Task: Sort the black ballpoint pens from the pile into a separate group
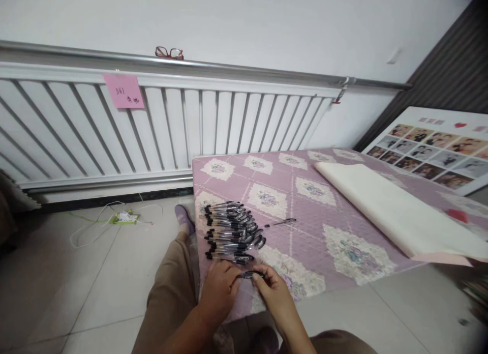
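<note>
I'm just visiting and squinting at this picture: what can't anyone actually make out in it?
All in the head view:
Left end of the held pen: hidden by the left hand.
Exact number of piled pens: they overlap.
Lower marks on the pink note: too small and blurred.
Rest of the photo board: cut off by the right edge.

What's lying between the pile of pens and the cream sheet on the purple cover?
One loose pen lies there on the purple cover, nearer the pile of pens than the cream sheet, as the head view shows.
</note>
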A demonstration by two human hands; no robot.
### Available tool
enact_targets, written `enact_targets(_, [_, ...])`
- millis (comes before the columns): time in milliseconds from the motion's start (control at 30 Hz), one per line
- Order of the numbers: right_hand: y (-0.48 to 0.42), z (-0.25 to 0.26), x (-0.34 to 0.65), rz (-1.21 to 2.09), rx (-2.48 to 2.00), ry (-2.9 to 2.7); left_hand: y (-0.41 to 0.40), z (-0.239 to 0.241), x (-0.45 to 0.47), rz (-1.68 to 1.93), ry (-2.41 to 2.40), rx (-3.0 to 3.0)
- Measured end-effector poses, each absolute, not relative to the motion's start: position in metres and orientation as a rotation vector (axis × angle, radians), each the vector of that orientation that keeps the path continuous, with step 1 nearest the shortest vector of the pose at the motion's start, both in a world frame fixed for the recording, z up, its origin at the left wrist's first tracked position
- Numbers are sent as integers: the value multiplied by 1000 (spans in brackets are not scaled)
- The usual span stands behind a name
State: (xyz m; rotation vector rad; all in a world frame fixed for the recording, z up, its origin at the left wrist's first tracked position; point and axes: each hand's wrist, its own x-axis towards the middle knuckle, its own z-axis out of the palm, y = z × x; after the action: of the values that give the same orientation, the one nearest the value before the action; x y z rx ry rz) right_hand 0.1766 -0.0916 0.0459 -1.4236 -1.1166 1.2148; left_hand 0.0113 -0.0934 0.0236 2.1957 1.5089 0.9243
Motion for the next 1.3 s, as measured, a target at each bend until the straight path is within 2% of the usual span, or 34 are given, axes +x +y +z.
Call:
enact_targets(667, [-92, 39, 171, 1320, -1408, -989, -95, 19, 14, 898, 1574, 2282])
enact_targets(833, [-92, 37, 177, 1336, -1351, -948, -98, 13, 15, 1038, 1487, 2297])
enact_targets(1000, [-74, 39, 215, 1210, -1317, -775, -100, 12, 10, 1197, 1434, 2267])
enact_targets(1167, [-37, 51, 274, 963, -1342, -577, -99, 13, 10, 1166, 1388, 2231])
enact_targets(1300, [-7, 54, 306, 902, -1386, -551, -97, 14, 12, 1144, 1358, 2243])
